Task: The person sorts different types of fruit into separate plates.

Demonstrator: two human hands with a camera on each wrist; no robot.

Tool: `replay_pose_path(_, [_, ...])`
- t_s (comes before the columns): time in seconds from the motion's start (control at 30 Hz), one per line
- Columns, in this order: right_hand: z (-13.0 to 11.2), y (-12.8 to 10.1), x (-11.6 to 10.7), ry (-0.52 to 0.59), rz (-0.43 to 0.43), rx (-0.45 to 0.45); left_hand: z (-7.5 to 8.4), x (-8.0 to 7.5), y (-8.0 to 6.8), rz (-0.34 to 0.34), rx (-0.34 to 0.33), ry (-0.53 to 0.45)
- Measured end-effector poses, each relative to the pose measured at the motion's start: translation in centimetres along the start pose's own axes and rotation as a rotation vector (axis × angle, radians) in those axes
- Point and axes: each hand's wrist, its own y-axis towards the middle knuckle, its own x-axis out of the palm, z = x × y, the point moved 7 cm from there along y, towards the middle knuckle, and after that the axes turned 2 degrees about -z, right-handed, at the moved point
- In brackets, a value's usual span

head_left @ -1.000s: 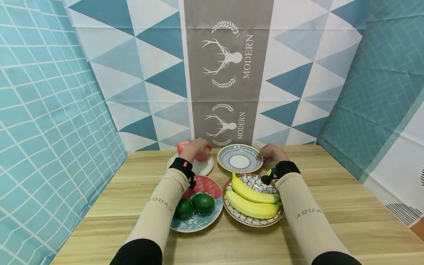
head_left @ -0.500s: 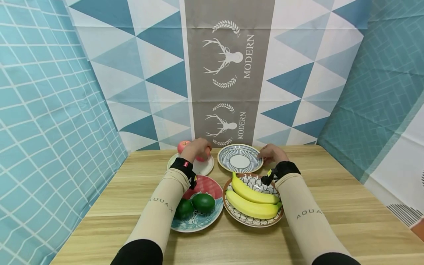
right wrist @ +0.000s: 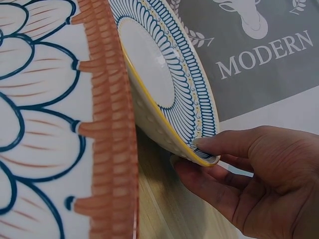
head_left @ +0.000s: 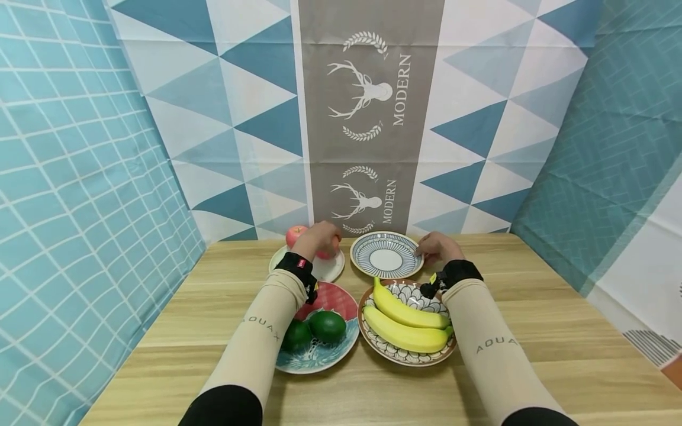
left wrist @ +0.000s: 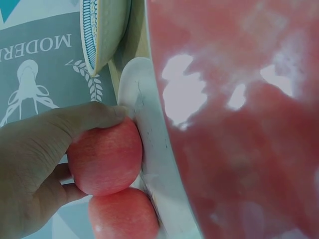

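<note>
My 2 hands are on an apple and a plate

My left hand (head_left: 315, 239) curls round 1 apple (left wrist: 104, 158) on the white plate (head_left: 326, 269); it is not lifted yet; my right hand (head_left: 436, 247) pinches the rim of the blue striped plate (head_left: 362, 255), thumb on top; both arms reach far across the table (head_left: 533, 307).

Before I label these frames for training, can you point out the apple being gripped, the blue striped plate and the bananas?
apple (left wrist: 104, 159), left wrist view, middle of its red skin.
blue striped plate (head_left: 386, 258), head view, its white centre.
bananas (head_left: 405, 322), head view, between both yellow fruits' middles.
</note>
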Motion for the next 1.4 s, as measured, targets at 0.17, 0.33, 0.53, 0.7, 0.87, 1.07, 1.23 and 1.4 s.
replay_pose_path(0.17, [0.1, 0.4, 0.0, 0.008, 0.009, 0.011, 0.0, 0.0, 0.1, -0.015, -0.032, 0.001])
replay_pose_path(0.33, [0.1, 0.6, -0.1, -0.007, 0.012, 0.011, -0.2, 0.0, 0.4, -0.026, -0.042, 0.002])
replay_pose_path(0.53, [0.6, 0.9, 0.0, -0.007, 0.007, 0.028, 0.2, -0.2, 0.5, -0.033, -0.001, 0.019])
replay_pose_path(0.7, [0.5, 0.9, 0.1, -0.017, 0.002, 0.012, -0.1, -0.2, 1.6, -0.008, 0.044, 0.027])
replay_pose_path(0.87, [0.6, 1.2, -0.1, -0.018, 0.016, 0.021, 1.9, -1.4, 0.9, 0.010, 0.068, 0.080])
replay_pose_path(1.07, [0.5, 1.4, -0.1, -0.016, 0.022, 0.024, 4.0, -2.3, 1.0, 0.055, 0.107, 0.130])
replay_pose_path(1.23, [0.6, 1.3, -0.3, -0.030, 0.034, 0.034, 6.3, -2.4, 1.5, 0.052, 0.154, 0.090])
replay_pose_path(1.4, [0.5, 1.1, -0.2, -0.050, 0.036, 0.034, 8.7, -2.0, 2.0, 0.038, 0.196, 0.097])
